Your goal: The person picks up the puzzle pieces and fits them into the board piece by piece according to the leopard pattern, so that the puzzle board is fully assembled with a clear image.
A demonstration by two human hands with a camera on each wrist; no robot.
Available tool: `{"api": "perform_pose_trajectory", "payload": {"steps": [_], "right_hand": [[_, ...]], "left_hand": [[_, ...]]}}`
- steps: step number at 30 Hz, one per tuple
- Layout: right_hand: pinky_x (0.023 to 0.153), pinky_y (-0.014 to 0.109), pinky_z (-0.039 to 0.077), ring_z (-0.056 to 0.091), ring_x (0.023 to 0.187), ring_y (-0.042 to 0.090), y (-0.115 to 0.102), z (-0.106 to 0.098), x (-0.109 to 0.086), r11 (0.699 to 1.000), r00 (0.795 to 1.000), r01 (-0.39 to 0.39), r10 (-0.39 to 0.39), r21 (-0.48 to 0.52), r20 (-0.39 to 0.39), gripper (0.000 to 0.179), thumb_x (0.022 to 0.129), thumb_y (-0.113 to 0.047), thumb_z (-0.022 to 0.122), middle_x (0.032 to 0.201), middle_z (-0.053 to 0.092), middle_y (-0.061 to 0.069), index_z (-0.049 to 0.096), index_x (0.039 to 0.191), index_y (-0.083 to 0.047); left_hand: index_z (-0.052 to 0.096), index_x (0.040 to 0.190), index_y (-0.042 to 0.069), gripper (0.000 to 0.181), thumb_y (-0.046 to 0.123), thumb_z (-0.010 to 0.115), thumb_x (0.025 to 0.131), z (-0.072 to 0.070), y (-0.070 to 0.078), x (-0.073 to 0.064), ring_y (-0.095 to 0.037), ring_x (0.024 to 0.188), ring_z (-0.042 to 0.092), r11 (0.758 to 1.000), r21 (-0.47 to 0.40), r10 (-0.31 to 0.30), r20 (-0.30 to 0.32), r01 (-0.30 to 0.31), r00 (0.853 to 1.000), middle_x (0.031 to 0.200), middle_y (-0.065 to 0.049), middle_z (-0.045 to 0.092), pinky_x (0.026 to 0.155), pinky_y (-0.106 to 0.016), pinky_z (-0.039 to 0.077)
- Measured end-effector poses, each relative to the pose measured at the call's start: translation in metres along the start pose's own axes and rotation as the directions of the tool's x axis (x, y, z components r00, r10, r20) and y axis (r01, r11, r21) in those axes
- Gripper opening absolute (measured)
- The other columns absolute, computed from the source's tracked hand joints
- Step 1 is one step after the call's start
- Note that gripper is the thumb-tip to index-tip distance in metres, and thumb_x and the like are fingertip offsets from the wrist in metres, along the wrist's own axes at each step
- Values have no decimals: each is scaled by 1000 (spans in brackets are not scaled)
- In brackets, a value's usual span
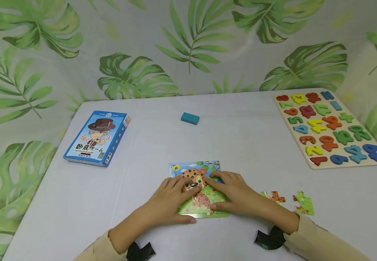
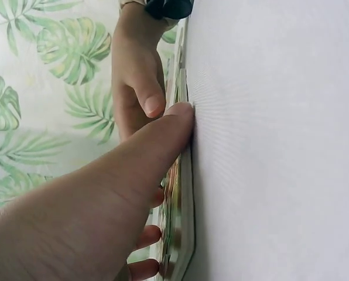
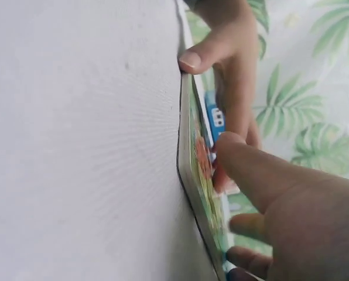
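Note:
A leopard jigsaw puzzle in a flat tray lies on the white table in front of me. My left hand rests over its left side, fingers lying across the leopard's face and thumb along the near edge. From the right, my right hand touches the puzzle, its index finger beside the face and its thumb lower down by the right edge. Two loose puzzle pieces lie further right: a spotted one, partly hidden by the right forearm, and a green one. In the left wrist view, the left thumb meets the tray's edge.
A blue game box lies at the back left. Behind the puzzle is a small teal block. A board of colourful numbers and shapes lies at the right. Leaf-patterned cloth hangs behind the table.

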State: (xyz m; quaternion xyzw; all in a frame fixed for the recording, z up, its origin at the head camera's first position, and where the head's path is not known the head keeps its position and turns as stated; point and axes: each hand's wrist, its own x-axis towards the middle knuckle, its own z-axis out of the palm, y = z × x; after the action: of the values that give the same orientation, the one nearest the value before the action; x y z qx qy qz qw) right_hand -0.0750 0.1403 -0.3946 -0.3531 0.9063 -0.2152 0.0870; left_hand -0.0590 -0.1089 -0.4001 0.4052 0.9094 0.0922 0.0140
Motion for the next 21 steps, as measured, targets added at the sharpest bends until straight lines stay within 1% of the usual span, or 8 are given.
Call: {"api": "perform_pose_trajectory", "payload": {"steps": [2, 5, 7, 8, 11, 15, 18, 21], "right_hand": [[97, 54, 22, 26, 124, 32, 1, -2, -5, 997, 1000, -9, 9, 83, -3, 75, 80, -49, 61, 138, 30, 9, 33, 141, -17], [96, 55, 27, 24, 126, 30, 2, -9, -12, 976, 998, -40, 47, 212, -29, 75, 79, -41, 66, 141, 26, 6, 31, 141, -18], [95, 54, 30, 23, 127, 28, 2, -15, -17, 964, 997, -54, 69, 261, -47, 77, 78, -35, 69, 142, 24, 4, 30, 141, -18], [95, 54, 31, 23, 128, 27, 2, -18, -20, 961, 995, -63, 81, 269, -54, 77, 77, -34, 70, 142, 24, 4, 29, 141, -18], [94, 52, 34, 24, 127, 26, 7, -27, -30, 959, 990, -82, 109, 273, -87, 79, 75, -30, 73, 141, 26, 5, 30, 140, -18], [93, 51, 35, 27, 125, 26, 16, -35, -46, 961, 980, -113, 149, 252, -129, 80, 71, -32, 75, 138, 30, 5, 33, 138, -16], [93, 50, 35, 30, 123, 26, 24, -35, -56, 966, 976, -129, 164, 223, -146, 82, 69, -32, 77, 135, 33, 6, 34, 137, -13], [92, 46, 37, 34, 120, 24, 33, -32, -63, 974, 973, -144, 172, 178, -154, 82, 68, -34, 77, 132, 36, 6, 36, 136, -11]], "left_hand": [[33, 140, 24, 82, 70, 48, 74, 2, 0, -2, -25, 123, 28, 1000, -21, -5, -18, 4, 1000, 134, -4, 33, 96, -41, 28], [30, 141, 20, 86, 69, 50, 74, 3, -1, -7, -26, 126, 27, 998, -66, -20, -55, 16, 998, 136, -6, 33, 99, -42, 26], [28, 142, 15, 90, 68, 52, 73, 3, -3, -12, -24, 127, 26, 995, -97, -40, -78, 33, 996, 138, -8, 31, 102, -40, 24], [27, 142, 12, 91, 67, 53, 73, 2, -4, -15, -23, 127, 25, 992, -112, -60, -86, 50, 994, 139, -8, 30, 103, -38, 23], [25, 142, 7, 94, 65, 54, 74, 1, -8, -26, -20, 128, 24, 982, -141, -139, -104, 124, 985, 141, -8, 28, 104, -35, 22], [24, 142, 7, 95, 66, 53, 74, 2, -14, -41, -19, 129, 23, 958, -174, -247, -95, 228, 964, 141, -8, 27, 104, -34, 23], [24, 142, 7, 95, 67, 52, 74, 3, -17, -50, -20, 129, 22, 941, -199, -293, -74, 274, 953, 142, -8, 28, 103, -34, 23], [24, 142, 9, 94, 66, 52, 74, 4, -20, -55, -18, 129, 22, 930, -229, -308, -58, 288, 950, 142, -6, 28, 103, -34, 24]]}}
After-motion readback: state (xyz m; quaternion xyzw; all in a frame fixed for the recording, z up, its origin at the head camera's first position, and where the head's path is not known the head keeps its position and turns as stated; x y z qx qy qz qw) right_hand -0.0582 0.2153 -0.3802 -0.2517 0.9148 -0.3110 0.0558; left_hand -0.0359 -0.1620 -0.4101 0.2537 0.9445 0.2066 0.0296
